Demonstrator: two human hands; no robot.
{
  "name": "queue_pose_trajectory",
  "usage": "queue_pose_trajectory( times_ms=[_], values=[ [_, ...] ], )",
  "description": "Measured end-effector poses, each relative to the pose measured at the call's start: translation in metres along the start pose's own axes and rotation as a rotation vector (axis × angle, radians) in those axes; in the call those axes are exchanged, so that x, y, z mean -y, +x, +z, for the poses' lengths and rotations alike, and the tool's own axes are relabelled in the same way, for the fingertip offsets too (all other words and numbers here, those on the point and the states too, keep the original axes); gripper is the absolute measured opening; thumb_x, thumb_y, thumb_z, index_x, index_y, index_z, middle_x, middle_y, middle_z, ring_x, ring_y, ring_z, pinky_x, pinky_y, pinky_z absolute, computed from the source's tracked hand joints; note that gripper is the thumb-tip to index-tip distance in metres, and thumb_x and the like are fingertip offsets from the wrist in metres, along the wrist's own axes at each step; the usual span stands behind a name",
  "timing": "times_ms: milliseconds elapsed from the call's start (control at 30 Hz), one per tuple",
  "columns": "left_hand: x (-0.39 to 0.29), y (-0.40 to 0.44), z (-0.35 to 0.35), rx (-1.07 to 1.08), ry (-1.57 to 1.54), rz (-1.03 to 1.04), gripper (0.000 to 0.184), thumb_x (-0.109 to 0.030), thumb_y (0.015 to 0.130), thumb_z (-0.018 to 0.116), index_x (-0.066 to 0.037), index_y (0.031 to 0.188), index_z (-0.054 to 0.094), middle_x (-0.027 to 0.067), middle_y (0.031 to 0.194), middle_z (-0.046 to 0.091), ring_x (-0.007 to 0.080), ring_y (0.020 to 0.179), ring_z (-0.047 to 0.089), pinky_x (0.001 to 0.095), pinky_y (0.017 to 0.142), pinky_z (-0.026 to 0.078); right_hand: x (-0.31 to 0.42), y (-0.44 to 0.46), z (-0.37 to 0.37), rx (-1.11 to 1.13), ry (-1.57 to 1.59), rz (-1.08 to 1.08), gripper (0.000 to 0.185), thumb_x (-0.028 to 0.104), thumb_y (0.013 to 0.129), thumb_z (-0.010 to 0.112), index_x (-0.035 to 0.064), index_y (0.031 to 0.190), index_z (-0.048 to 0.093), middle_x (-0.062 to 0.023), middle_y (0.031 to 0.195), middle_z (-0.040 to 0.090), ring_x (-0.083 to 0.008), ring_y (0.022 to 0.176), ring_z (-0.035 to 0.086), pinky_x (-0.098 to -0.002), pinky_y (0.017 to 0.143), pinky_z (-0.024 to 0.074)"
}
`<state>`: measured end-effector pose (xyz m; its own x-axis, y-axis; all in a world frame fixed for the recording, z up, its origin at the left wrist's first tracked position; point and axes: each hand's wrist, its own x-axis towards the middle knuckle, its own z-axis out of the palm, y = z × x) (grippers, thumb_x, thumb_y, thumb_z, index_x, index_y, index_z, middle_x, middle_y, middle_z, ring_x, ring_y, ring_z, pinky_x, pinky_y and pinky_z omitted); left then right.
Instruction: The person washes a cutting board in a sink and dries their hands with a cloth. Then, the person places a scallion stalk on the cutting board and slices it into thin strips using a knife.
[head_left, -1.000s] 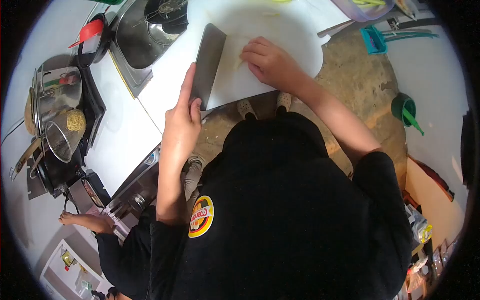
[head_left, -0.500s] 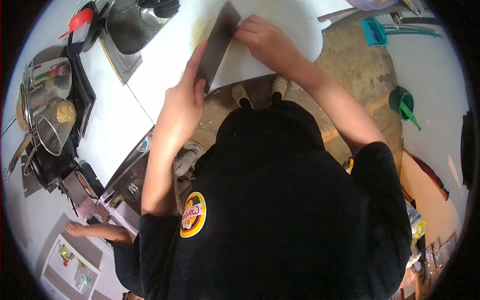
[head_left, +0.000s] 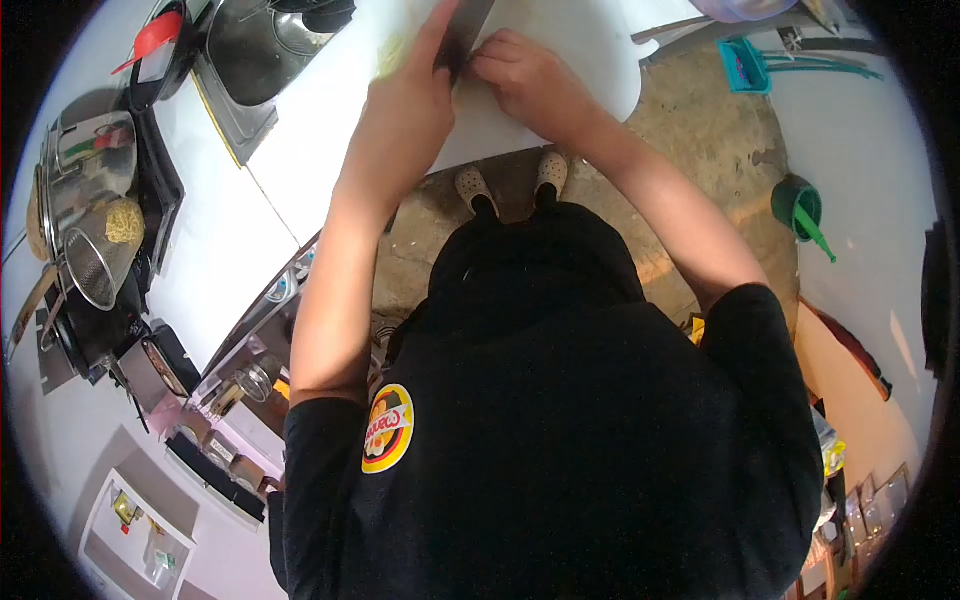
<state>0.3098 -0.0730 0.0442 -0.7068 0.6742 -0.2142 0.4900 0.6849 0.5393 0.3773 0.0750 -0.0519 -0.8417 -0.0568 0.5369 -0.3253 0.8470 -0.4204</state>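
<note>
My left hand [head_left: 405, 125] is closed on a wide-bladed dark knife [head_left: 464, 40], with the index finger stretched along the blade. Part of the blade runs out of view at the top edge. Beside it, my right hand [head_left: 530, 85] rests on the white work surface [head_left: 600, 65] with its fingers curled, their tips close to the blade. Whatever those fingers hold, if anything, is hidden. Some pale yellow-green shreds [head_left: 392, 50] lie to the left of the knife.
A sink [head_left: 255, 60] is set in the counter to the left. Beyond it are a red-handled pan [head_left: 155, 50], a steel pot [head_left: 100, 165] and a mesh strainer [head_left: 92, 265]. On the floor to the right stand a green bucket [head_left: 795, 205] and a teal dustpan [head_left: 742, 65].
My left hand has moved forward and to the right with the knife, closer to my right hand. My right hand has barely moved. Another person's forearm at lower left has left view.
</note>
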Motion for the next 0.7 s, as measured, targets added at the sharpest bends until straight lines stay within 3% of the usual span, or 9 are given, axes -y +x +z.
queue_pose_trajectory(
  times_ms=[33,100,133,167,233,367,467,633,700],
  values=[
    [0.003,-0.008,-0.003,-0.007,0.001,0.001,0.070,-0.001,0.094,0.050,-0.031,0.152,0.024,0.0291,0.104,0.066,0.0479,0.092,0.064,0.0441,0.080,0.052,0.000,0.001,0.000,0.011,-0.006,0.010,0.016,0.000,0.072,0.059,0.0035,0.086,0.065,-0.0089,0.090,0.064,-0.0262,0.097,0.061,-0.0364,0.084,0.0526],
    [0.020,-0.037,-0.007,0.021,-0.176,0.011,0.065,0.000,0.093,0.047,-0.025,0.151,0.030,0.0295,0.118,0.060,0.0469,0.108,0.058,0.0485,0.089,0.047,0.000,0.000,0.003,-0.029,0.015,0.005,0.018,-0.003,0.070,0.058,0.0021,0.085,0.064,-0.0090,0.088,0.063,-0.0273,0.094,0.060,-0.0370,0.082,0.0522],
    [0.031,-0.048,-0.002,-0.070,-0.100,0.064,0.064,-0.001,0.094,0.048,-0.025,0.150,0.030,0.0296,0.108,0.063,0.0466,0.102,0.061,0.0477,0.087,0.048,0.000,-0.001,0.004,-0.063,0.039,0.008,0.020,-0.007,0.067,0.058,0.0007,0.085,0.062,-0.0092,0.087,0.061,-0.0283,0.091,0.060,-0.0376,0.079,0.0518],
    [0.030,-0.056,-0.007,-0.065,-0.098,0.066,0.064,-0.001,0.094,0.048,-0.025,0.150,0.030,0.0296,0.108,0.063,0.0466,0.102,0.061,0.0477,0.087,0.048,0.000,-0.001,0.004,-0.064,0.039,0.014,0.020,-0.007,0.067,0.058,0.0007,0.085,0.062,-0.0092,0.087,0.061,-0.0283,0.091,0.060,-0.0376,0.079,0.0518],
    [0.026,-0.072,-0.015,-0.012,-0.134,-0.097,0.065,0.000,0.093,0.048,-0.025,0.151,0.030,0.0306,0.098,0.065,0.0467,0.097,0.062,0.0496,0.084,0.048,0.000,0.000,0.002,-0.038,0.011,-0.017,0.018,-0.007,0.069,0.058,0.0009,0.085,0.062,-0.0084,0.085,0.061,-0.0275,0.089,0.060,-0.0374,0.077,0.0523],
    [0.025,-0.079,-0.018,0.010,-0.089,-0.037,0.067,0.000,0.093,0.049,-0.026,0.151,0.028,0.0316,0.094,0.064,0.0474,0.094,0.063,0.0529,0.081,0.049,0.000,0.002,0.001,-0.029,0.026,-0.024,0.017,-0.007,0.070,0.058,0.0011,0.085,0.062,-0.0083,0.086,0.062,-0.0270,0.090,0.061,-0.0369,0.078,0.0528],
    [0.022,-0.073,-0.011,0.074,-0.102,-0.110,0.069,0.001,0.092,0.049,-0.026,0.151,0.026,0.0327,0.095,0.064,0.0482,0.093,0.062,0.0549,0.080,0.049,0.000,-0.001,0.002,-0.034,0.019,0.002,0.019,-0.007,0.069,0.059,0.0010,0.085,0.063,-0.0083,0.089,0.063,-0.0271,0.092,0.061,-0.0362,0.079,0.0531],
    [0.012,-0.020,0.008,-0.022,-0.154,0.026,0.070,0.002,0.091,0.047,-0.027,0.151,0.026,0.0333,0.102,0.062,0.0505,0.095,0.060,0.0541,0.080,0.048,0.001,0.000,0.001,-0.022,0.007,0.010,0.022,-0.006,0.068,0.060,0.0007,0.088,0.065,-0.0086,0.091,0.064,-0.0276,0.095,0.061,-0.0372,0.081,0.0533],
    [-0.010,0.009,-0.004,0.015,-0.082,0.025,0.067,-0.002,0.093,0.047,-0.023,0.152,0.023,0.0334,0.095,0.063,0.0506,0.088,0.061,0.0538,0.076,0.048,-0.002,0.000,0.000,0.008,0.008,0.012,0.020,-0.002,0.070,0.060,0.0028,0.088,0.066,-0.0085,0.090,0.063,-0.0269,0.096,0.060,-0.0367,0.083,0.0526]
  ],
)
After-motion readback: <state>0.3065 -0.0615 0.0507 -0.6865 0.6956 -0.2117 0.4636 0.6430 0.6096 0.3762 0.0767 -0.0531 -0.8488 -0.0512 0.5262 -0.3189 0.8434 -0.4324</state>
